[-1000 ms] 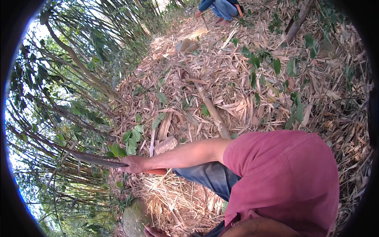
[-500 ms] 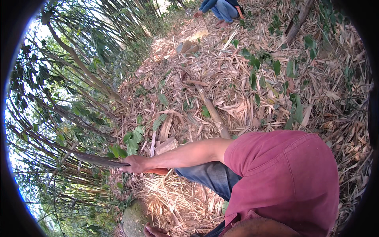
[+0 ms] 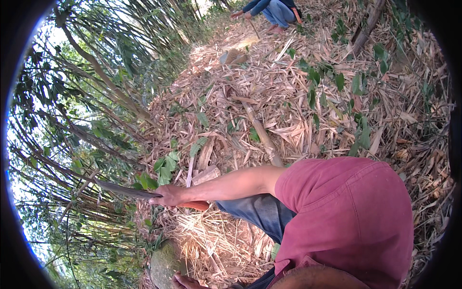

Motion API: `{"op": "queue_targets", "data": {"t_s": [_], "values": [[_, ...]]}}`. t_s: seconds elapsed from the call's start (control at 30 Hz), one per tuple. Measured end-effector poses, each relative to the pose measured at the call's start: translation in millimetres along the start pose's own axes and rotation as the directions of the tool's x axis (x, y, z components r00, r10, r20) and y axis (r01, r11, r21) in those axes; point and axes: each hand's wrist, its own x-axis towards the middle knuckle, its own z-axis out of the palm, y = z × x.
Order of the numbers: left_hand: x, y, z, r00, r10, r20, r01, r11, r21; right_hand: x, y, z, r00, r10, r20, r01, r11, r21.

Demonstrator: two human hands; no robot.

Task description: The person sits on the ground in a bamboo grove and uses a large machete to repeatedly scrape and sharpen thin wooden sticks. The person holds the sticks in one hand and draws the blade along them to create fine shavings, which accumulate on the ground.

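My right hand is closed round a machete, whose long dark blade points left toward the bamboo. Beneath that wrist shows something orange; I cannot tell whether it belongs to the machete. The right arm stretches out from a dark red sleeve, over a knee in blue jeans. At the lower edge my left hand is partly cut off, its visible fingers loosely apart with nothing seen in them. It is beside a mossy grey stone. Pale straw-like shavings lie between the two hands.
Bamboo stems and a bent trunk fill the left. Dry leaves cover the slope, with a bamboo pole and a cut wood piece lying there. At the top, a co-worker in jeans squats holding a stick.
My right hand and the machete have risen slightly. The view has shifted a little, so the ground appears further right. The co-worker's one hand now stretches out to the left.
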Motion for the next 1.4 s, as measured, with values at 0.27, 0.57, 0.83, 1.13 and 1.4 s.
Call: {"op": "queue_targets", "data": {"t_s": [0.27,0.57,0.83,1.13,1.4], "values": [[-8,6,7,0.992,-0.013,-0.122,0.027,0.993,0.118,0,-1,-1,1.0,-0.005,0.014,0.005,1.0,0.001],[6,-12,6,0.994,0.018,-0.111,-0.003,0.991,0.135,-5,-5,-3,1.0,0.002,0.013,-0.002,1.0,0.006],[11,-18,5,0.997,-0.009,-0.075,0.03,0.959,0.282,-5,-5,-6,0.999,0.041,0.023,-0.041,0.999,0.03],[12,-18,15,0.999,-0.004,-0.049,0.005,1.0,0.026,-3,-1,-4,1.0,-0.007,-0.001,0.007,0.994,-0.111],[25,-28,19,1.0,-0.026,0.004,0.026,0.983,-0.183,-17,-18,-1,0.962,-0.18,0.205,0.248,0.89,-0.383]]}}
